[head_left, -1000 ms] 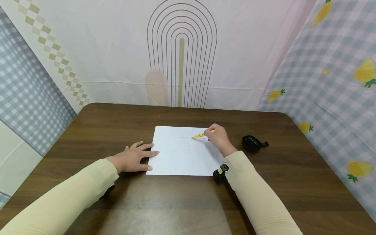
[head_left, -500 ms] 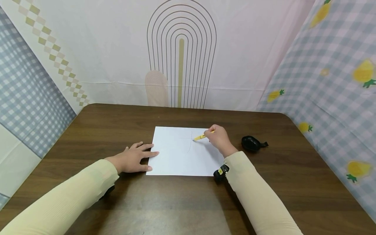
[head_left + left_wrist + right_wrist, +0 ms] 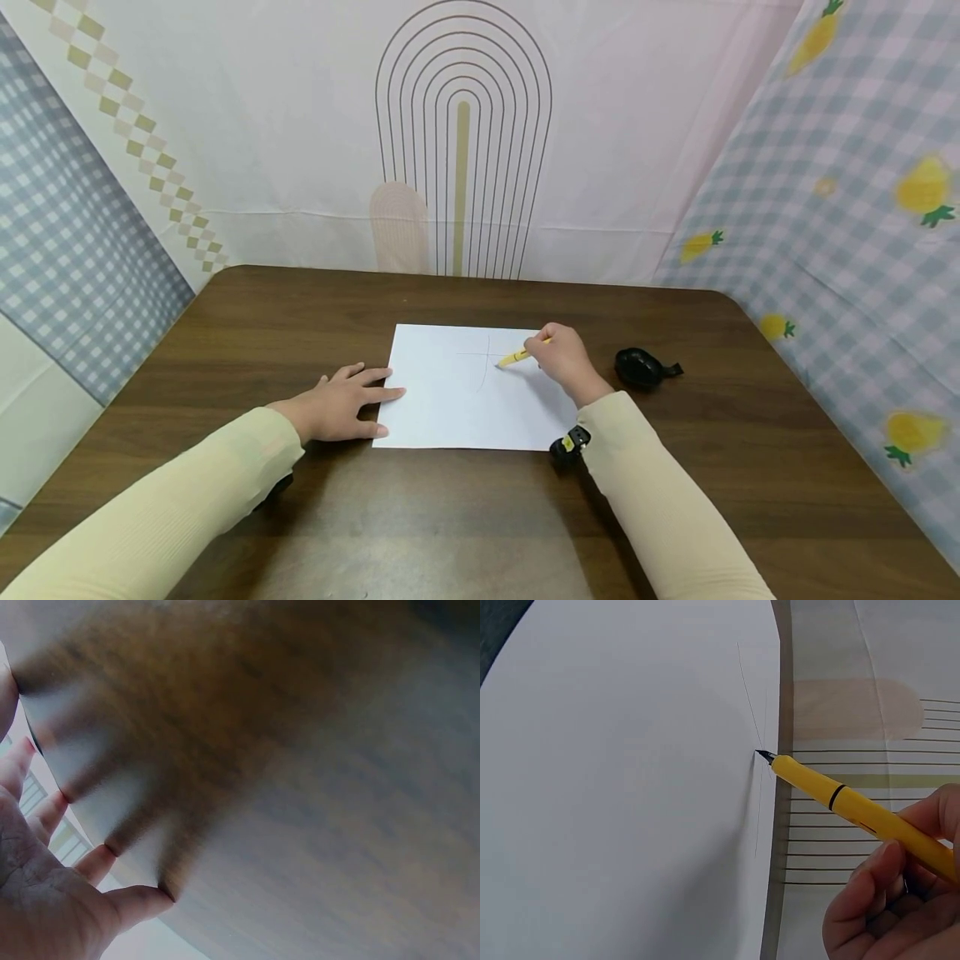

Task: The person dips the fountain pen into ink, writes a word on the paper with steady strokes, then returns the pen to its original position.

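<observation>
A white sheet of paper [image 3: 442, 408] lies on the brown table, bearing a thin horizontal line crossed by a long stroke that curves to the lower left. My right hand [image 3: 564, 357] pinches a yellow fountain pen [image 3: 517, 357] between thumb and fingers. In the right wrist view the dark nib of the fountain pen [image 3: 810, 784] is right at the paper [image 3: 630, 750], close to the crossing lines. My left hand [image 3: 341, 406] is spread, fingertips at the paper's left edge. Its fingers [image 3: 94, 862] also show in the left wrist view, over a blurred surface.
A black rounded object with a short tail [image 3: 641, 367] lies on the table [image 3: 420, 517], right of my right hand. Behind the table hangs a white cloth with arch lines [image 3: 300, 150]. Checked cloths flank both sides, the right cloth [image 3: 847, 275] printed with pineapples.
The pen tip has moved from the crossing of the lines a little down and to the right, the right hand shifting with it. My left hand has stayed in place.
</observation>
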The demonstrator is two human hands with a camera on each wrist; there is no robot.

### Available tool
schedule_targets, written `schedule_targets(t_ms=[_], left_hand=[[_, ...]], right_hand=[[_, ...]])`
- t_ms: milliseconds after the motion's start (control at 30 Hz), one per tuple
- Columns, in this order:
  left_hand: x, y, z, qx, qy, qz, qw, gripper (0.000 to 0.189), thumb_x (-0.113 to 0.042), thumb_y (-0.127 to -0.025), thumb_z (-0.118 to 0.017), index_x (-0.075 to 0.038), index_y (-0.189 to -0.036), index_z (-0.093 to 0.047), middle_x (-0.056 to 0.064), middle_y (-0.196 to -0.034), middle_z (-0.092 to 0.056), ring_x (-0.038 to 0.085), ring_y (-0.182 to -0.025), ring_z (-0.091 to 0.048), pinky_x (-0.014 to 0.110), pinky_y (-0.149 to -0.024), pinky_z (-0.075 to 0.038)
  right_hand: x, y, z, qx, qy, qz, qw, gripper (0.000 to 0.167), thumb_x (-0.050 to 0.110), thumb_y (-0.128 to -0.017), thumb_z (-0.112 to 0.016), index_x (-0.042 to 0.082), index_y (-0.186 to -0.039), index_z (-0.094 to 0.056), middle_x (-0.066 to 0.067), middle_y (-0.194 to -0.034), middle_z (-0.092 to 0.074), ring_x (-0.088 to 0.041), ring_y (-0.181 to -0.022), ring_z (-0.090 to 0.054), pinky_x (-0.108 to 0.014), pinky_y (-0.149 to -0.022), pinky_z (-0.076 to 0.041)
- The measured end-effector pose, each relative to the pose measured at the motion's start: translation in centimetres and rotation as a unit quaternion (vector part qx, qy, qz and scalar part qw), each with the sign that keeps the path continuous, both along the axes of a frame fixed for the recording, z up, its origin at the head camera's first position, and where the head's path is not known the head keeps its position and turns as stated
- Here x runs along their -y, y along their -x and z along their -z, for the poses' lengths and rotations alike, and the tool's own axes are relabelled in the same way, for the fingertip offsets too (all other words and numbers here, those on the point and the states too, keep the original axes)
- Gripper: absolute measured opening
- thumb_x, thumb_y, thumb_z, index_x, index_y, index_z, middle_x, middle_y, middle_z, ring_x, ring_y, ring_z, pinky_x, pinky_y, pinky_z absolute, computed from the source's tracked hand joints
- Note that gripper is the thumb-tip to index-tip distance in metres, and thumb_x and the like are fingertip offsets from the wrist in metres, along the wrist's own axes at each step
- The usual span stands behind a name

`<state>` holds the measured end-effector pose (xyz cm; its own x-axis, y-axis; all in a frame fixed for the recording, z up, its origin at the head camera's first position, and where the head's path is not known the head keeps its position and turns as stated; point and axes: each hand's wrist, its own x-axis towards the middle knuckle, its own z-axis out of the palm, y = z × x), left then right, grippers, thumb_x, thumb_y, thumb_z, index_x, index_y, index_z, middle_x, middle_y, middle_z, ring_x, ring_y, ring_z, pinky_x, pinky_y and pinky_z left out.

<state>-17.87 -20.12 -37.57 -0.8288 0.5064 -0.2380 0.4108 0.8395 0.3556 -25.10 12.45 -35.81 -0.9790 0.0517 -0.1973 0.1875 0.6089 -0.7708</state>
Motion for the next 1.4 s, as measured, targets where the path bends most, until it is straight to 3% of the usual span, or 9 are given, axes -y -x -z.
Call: schedule_targets(t_ms=[467, 800, 1400], left_hand=[[0.0, 0.0, 0.0, -0.003, 0.005, 0.002, 1.0000, 0.062, -0.048, -0.091, -0.062, -0.025, -0.146, -0.045, 0.010, -0.157, -0.027, 0.051, -0.141, -0.016, 0.079, -0.097, -0.018], [0.0, -0.1, 0.0, -0.001, 0.004, 0.000, 1.0000, 0.062, -0.047, -0.091, -0.063, -0.025, -0.146, -0.045, 0.010, -0.157, -0.027, 0.051, -0.141, -0.016, 0.079, -0.097, -0.018], [-0.1, -0.2, -0.1, 0.001, 0.001, 0.000, 1.0000, 0.062, -0.046, -0.092, -0.063, -0.025, -0.147, -0.045, 0.011, -0.157, -0.027, 0.051, -0.141, -0.016, 0.079, -0.097, -0.016]], right_hand=[[-0.7, -0.3, -0.1, -0.007, -0.015, -0.011, 0.9998, 0.013, 0.017, -0.090, -0.057, 0.004, -0.087, -0.059, -0.012, -0.104, -0.061, -0.021, -0.078, -0.050, -0.028, -0.063, -0.039], [-1.4, -0.8, -0.4, -0.007, -0.040, -0.025, 0.9989, 0.014, 0.018, -0.091, -0.057, 0.004, -0.088, -0.060, -0.011, -0.094, -0.059, -0.021, -0.073, -0.048, -0.028, -0.060, -0.038], [-2.6, -1.4, -0.8, -0.002, -0.056, -0.036, 0.9978, 0.016, 0.020, -0.091, -0.056, 0.004, -0.089, -0.060, -0.011, -0.089, -0.059, -0.022, -0.071, -0.047, -0.029, -0.059, -0.037]])
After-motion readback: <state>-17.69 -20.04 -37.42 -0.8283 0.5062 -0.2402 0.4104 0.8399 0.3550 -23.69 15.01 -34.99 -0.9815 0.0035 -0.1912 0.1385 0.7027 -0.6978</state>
